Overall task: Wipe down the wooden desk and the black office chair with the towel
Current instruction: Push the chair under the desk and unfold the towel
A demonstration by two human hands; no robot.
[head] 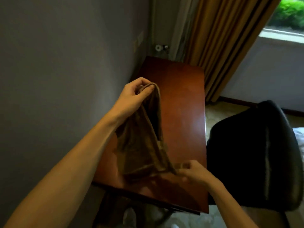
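Left hand [135,92] raised, fingers curled, pinching the towel's [139,145] top edge. Right hand [192,173] lower and nearer me, pinching the opposite corner; that one is blurred, so I can't read the finger detail. Towel hangs slack between both grips, sagging below the left hand over the desk [181,104]. Chair [246,153] sits just right of my right hand, beside the desk edge.

Brown towel [141,145], reddish-brown desk [184,99], black chair [246,153], striped golden curtain [218,38].
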